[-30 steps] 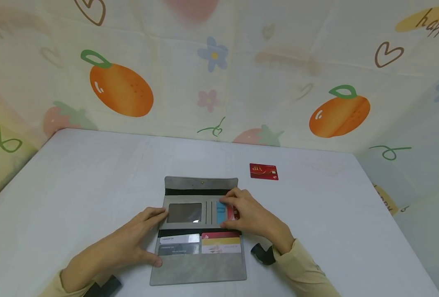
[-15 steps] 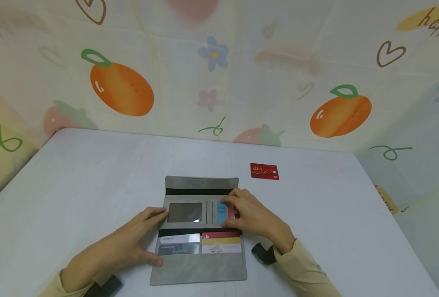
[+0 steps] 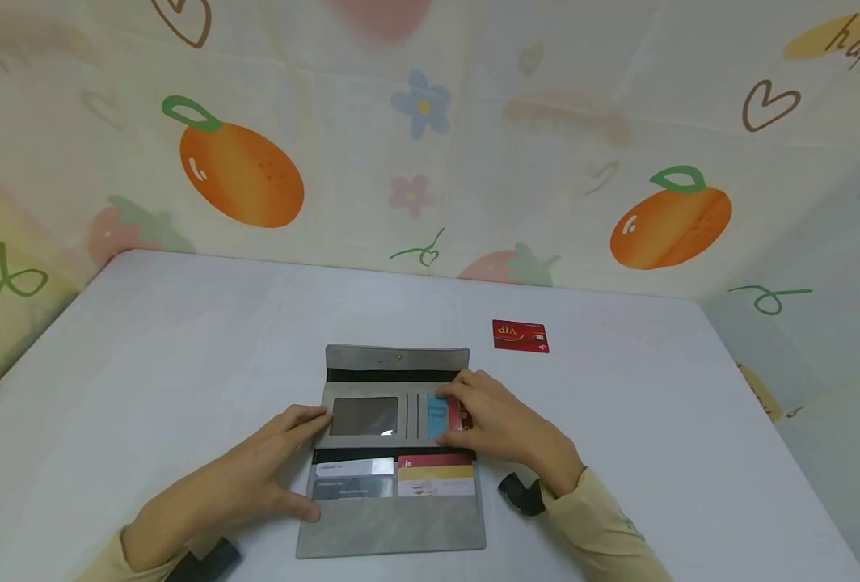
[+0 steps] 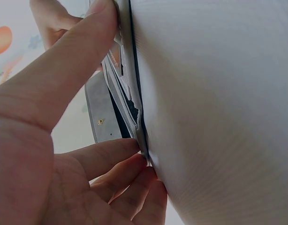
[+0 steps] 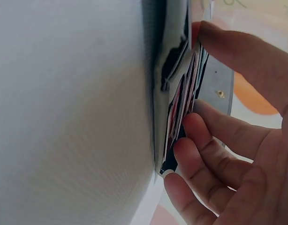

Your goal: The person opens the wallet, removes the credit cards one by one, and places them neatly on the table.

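A fruit-printed cloth (image 3: pixel 503 178) hangs behind your worktop (image 3: pixel 204 356), with "happy" lettered at its upper right. The grey wallet (image 3: pixel 394 529) lies unfolded on the worktop, presumably so its slots face up within reach. Your left hand (image 3: pixel 255 469) rests along its left edge, fingers extended — likely keeping it from sliding. Your right hand (image 3: pixel 499 420) seems to pinch the light-blue card (image 3: pixel 437 416) by its upper and lower edges at the right-hand slots, which probably keeps it level. Beyond the wallet's far right corner, apart from both hands, the red card (image 3: pixel 520 336) reads "VIP", upside down to you. In the lower pockets, the white card (image 3: pixel 350 468) shows above the dark grey card (image 3: pixel 350 487) — their print is too small to read.
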The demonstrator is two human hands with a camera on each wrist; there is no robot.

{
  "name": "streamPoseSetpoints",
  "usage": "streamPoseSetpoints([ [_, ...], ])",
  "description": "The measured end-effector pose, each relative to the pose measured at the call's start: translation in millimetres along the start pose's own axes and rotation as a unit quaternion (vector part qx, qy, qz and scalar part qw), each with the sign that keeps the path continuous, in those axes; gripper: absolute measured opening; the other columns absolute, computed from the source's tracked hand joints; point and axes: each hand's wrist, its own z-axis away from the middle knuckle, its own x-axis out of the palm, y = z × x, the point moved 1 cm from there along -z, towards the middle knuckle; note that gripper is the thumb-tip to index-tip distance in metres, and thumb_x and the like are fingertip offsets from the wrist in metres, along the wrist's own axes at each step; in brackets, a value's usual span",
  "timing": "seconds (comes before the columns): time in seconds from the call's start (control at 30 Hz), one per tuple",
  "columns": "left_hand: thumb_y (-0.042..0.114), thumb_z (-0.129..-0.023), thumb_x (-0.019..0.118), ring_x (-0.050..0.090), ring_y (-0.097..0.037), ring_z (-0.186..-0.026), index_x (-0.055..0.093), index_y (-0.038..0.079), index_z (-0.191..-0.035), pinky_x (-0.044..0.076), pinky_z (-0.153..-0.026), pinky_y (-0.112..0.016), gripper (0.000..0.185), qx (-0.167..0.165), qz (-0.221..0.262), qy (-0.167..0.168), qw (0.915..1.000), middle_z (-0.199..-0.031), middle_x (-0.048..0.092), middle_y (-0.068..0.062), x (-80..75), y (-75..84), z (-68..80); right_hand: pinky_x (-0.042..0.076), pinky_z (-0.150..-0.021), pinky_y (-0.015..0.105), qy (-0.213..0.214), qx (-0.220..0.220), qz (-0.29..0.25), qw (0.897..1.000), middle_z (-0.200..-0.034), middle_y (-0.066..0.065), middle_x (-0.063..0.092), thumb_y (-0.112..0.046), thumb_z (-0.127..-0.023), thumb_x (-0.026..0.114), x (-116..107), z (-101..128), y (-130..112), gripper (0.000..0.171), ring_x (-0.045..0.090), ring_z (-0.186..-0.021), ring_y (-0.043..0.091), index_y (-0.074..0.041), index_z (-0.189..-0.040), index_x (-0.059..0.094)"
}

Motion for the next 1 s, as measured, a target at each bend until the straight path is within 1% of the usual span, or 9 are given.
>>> streamPoseSetpoints([
  [0.33, 0.049, -0.062, 0.090, 0.042, -0.036, -0.137, 0.042, -0.002, -0.147, 0.041, -0.107, -0.059, 0.111, -0.003, 0.006, -0.005, 1.0000, -0.150, 0.040, -0.014, -0.4, 0.5, 0.7, 0.048, -0.079, 0.029, -0.004, 0.005, 0.018, 1.000, -0.108, 0.001, 0.059, -0.038, -0.082, 0.078, -2.5, 0.4, 1.3, 0.054, 0.049, -0.094, 0.013, -0.009, -0.126, 0.065],
  [0.6, 0.050, -0.061, 0.090, 0.042, -0.036, -0.137, 0.042, -0.001, -0.148, 0.041, -0.107, -0.059, 0.112, -0.008, 0.006, -0.008, 0.9999, -0.151, 0.040, -0.014, -0.2, 1.2, 0.2, 0.049, -0.082, 0.032, -0.015, 0.018, 0.022, 0.999, -0.107, 0.001, 0.060, -0.038, -0.081, 0.080, -5.5, 0.9, 4.1, 0.054, 0.050, -0.093, 0.013, -0.010, -0.125, 0.066],
  [0.83, 0.054, -0.061, 0.088, 0.041, -0.038, -0.138, 0.042, -0.003, -0.147, 0.040, -0.108, -0.059, 0.113, 0.003, -0.002, 0.000, 1.0000, -0.150, 0.040, -0.014, -0.4, 0.0, 0.2, 0.049, -0.085, 0.033, -0.013, 0.020, 0.014, 1.000, -0.106, -0.001, 0.060, -0.036, -0.081, 0.079, -7.5, 2.3, 5.7, 0.052, 0.050, -0.093, 0.012, -0.011, -0.125, 0.067],
  [1.0, 0.056, -0.061, 0.087, 0.042, -0.038, -0.137, 0.042, -0.003, -0.146, 0.041, -0.107, -0.059, 0.113, 0.007, -0.004, 0.004, 1.0000, -0.150, 0.041, -0.014, 0.1, -0.6, 0.2, 0.050, -0.091, 0.037, -0.014, 0.018, 0.006, 1.000, -0.112, 0.001, 0.060, -0.035, -0.082, 0.079, -8.4, 3.9, 5.0, 0.053, 0.052, -0.097, 0.015, -0.012, -0.127, 0.066],
])
